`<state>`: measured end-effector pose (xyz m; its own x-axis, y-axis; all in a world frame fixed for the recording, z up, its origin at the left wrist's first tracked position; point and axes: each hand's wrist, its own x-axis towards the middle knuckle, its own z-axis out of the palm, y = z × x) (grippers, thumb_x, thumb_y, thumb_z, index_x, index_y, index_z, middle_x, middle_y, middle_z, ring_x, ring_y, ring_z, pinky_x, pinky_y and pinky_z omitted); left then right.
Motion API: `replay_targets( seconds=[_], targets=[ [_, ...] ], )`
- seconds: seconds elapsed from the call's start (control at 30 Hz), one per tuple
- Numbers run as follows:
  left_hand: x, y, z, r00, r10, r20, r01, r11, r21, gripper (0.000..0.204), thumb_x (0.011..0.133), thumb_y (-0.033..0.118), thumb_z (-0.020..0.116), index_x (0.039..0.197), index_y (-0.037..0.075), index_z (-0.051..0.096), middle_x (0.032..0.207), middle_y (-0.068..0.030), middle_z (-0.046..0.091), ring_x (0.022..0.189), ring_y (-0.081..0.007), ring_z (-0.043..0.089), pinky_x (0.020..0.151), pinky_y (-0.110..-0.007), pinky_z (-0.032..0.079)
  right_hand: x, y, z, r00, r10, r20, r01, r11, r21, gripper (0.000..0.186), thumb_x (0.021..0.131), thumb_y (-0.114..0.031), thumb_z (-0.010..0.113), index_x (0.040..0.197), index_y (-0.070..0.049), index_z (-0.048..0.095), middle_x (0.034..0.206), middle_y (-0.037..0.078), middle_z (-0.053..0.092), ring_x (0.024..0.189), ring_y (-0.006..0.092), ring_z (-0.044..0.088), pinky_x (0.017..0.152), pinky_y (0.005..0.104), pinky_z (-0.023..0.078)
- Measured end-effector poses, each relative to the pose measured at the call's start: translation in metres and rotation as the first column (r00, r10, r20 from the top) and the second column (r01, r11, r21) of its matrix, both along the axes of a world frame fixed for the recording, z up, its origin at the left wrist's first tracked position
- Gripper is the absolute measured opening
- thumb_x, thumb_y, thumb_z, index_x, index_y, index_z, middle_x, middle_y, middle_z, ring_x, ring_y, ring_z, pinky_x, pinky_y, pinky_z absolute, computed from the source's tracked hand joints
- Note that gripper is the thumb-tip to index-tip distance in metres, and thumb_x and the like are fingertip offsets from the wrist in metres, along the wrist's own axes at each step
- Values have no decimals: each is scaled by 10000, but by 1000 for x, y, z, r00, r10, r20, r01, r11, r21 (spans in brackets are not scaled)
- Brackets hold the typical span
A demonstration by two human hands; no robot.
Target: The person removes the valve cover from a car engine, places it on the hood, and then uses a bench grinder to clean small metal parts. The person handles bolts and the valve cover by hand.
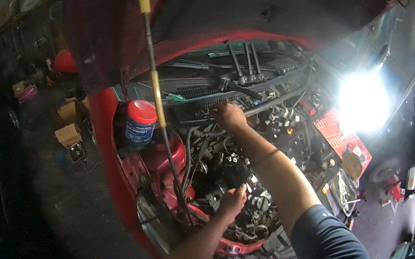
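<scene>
Curled fingers (237, 194) over knobbly engine (232, 168)

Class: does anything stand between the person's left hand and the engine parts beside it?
Nothing visible does. The tall rod stands to the left of the left hand, not between it and the engine parts. Whether they touch is unclear.

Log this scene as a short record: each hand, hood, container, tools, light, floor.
Left hand: low over the engine, fingers curled; grip unclear
Right hand: farther forward, near the windshield base; anything held is hidden
Hood: raised
Container: blue tub with red lid, left of the engine
Tools: three long dark tools side by side at the windshield base
Light: bright glare at right
Floor: open cardboard box at left
</scene>
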<state>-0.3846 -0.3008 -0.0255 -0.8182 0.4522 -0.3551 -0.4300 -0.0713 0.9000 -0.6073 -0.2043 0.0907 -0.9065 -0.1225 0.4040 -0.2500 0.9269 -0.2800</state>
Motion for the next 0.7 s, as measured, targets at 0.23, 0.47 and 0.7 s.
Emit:
replay_targets(
  seconds=[0.23, 0.47, 0.7],
  targets=[
    [-5, 3, 7, 572, -61, -818, -68, 990, -122, 354, 1001, 326, 420, 764, 76, 500, 597, -69, 492, 567, -246, 534, 551, -383, 397, -73, -30, 3, 973, -58, 222, -81, 819, 568, 240, 942, -340, 561, 1053, -173, 692, 920, 144, 714, 912, 335, 698, 800, 453, 560],
    [1, 1, 17, 954, -57, -295, 54, 998, -15, 369, 1004, 263, 403, 698, 66, 464, 589, -88, 466, 553, -249, 501, 546, -389, 389, -50, -38, 25, 969, 223, 105, -242, 789, 565, 184, 886, -294, 601, 995, -158, 659, 886, 138, 702, 867, 324, 694, 748, 446, 558],
    [-3, 2, 13, 1000, 20, 1, -20, 986, 167, 500, 1002, 421, 422, 603, 119, 423, 529, 8, 394, 426, -114, 353, 420, -293, 264, -47, -63, 25, 924, 324, 203, -380, 840, 388, 176, 876, -285, 602, 975, -152, 662, 892, 123, 699, 870, 338, 685, 744, 471, 555]
  ],
)
